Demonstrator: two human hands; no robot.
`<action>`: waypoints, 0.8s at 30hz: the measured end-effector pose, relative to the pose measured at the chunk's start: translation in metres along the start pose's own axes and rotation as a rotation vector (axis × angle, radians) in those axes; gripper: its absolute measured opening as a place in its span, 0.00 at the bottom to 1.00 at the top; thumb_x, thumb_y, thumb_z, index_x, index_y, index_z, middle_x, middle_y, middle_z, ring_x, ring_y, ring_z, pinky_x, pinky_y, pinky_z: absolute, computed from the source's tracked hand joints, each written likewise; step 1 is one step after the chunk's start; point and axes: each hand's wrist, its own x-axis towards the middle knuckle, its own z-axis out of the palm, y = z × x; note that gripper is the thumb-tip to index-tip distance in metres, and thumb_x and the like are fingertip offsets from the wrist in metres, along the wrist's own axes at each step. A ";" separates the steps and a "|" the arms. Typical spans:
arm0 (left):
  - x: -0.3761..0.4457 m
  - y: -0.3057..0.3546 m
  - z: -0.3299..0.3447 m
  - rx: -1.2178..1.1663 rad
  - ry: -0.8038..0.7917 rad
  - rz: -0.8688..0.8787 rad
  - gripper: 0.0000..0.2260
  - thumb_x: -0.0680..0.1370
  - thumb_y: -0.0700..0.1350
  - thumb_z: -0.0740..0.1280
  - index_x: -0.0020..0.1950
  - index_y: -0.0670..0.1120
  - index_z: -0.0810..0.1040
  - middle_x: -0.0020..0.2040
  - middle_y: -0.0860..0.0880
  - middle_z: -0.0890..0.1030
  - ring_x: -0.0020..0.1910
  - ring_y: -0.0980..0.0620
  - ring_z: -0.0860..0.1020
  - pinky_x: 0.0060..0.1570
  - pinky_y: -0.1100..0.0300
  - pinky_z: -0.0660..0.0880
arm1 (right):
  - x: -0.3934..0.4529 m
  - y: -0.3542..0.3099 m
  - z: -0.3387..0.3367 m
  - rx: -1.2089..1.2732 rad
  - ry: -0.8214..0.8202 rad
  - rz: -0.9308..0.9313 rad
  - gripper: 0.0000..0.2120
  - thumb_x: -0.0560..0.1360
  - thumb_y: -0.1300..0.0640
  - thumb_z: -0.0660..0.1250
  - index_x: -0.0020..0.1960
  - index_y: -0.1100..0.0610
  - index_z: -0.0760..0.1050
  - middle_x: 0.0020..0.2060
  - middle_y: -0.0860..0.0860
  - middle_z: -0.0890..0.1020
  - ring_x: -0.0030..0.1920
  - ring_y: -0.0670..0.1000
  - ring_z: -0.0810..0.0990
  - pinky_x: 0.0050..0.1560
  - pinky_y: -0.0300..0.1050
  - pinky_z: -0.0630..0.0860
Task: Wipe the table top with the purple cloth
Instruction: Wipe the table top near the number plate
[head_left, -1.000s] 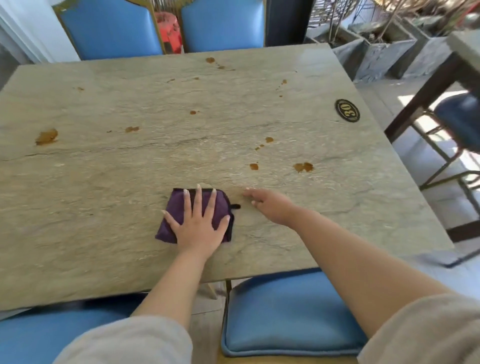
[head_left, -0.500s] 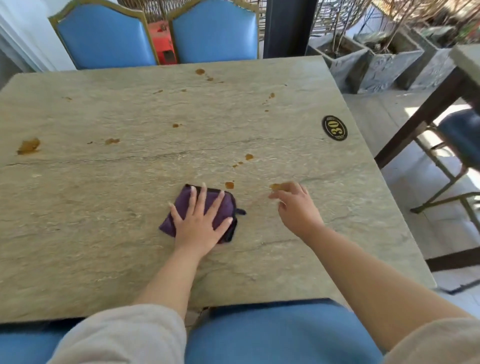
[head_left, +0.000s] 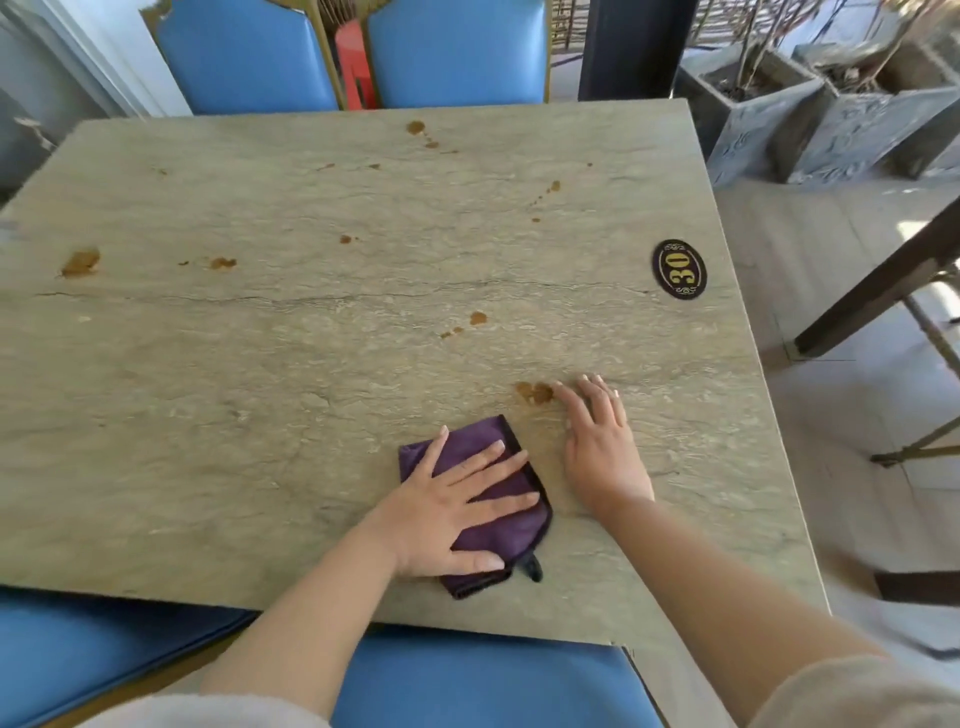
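A folded purple cloth (head_left: 519, 525) lies on the stone table top (head_left: 311, 364) near its front edge. My left hand (head_left: 452, 512) presses flat on the cloth with straight, spread fingers pointing right. My right hand (head_left: 602, 441) rests flat on the bare table just right of the cloth, fingers straight. Its fingertips sit beside a brown stain (head_left: 535, 392). More brown stains dot the table, such as one at the far left (head_left: 80, 262) and one in the middle (head_left: 478, 318).
A black oval plaque marked 30 (head_left: 679, 269) is fixed near the table's right edge. Blue chairs stand at the far side (head_left: 249, 57) and under the near edge (head_left: 483, 680). Grey planters (head_left: 753, 114) and another table's leg (head_left: 878, 291) are at the right.
My left hand has slid the cloth to the right and turned it, so the fingers now point right. The small stain next to the cloth is gone. My right hand has settled flat by the larger stain.
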 end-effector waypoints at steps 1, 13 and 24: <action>0.001 -0.008 -0.001 -0.020 -0.013 -0.066 0.31 0.77 0.70 0.49 0.77 0.65 0.42 0.79 0.57 0.37 0.78 0.53 0.36 0.70 0.35 0.31 | -0.001 -0.002 -0.001 0.012 0.014 0.020 0.24 0.78 0.63 0.55 0.74 0.54 0.62 0.73 0.57 0.62 0.76 0.55 0.50 0.76 0.55 0.47; -0.001 -0.035 -0.009 -0.852 0.350 -0.981 0.23 0.84 0.53 0.44 0.78 0.50 0.59 0.80 0.56 0.53 0.78 0.57 0.45 0.73 0.48 0.33 | -0.022 -0.092 0.044 -0.368 -0.301 -0.293 0.33 0.79 0.37 0.44 0.77 0.47 0.36 0.77 0.53 0.37 0.76 0.56 0.34 0.75 0.59 0.39; 0.025 -0.011 -0.007 -0.587 0.271 -1.047 0.29 0.80 0.62 0.40 0.78 0.53 0.55 0.80 0.56 0.47 0.78 0.51 0.39 0.71 0.39 0.33 | -0.019 0.014 -0.017 -0.578 -0.161 -0.396 0.26 0.81 0.45 0.45 0.78 0.48 0.51 0.78 0.47 0.49 0.77 0.52 0.43 0.71 0.68 0.37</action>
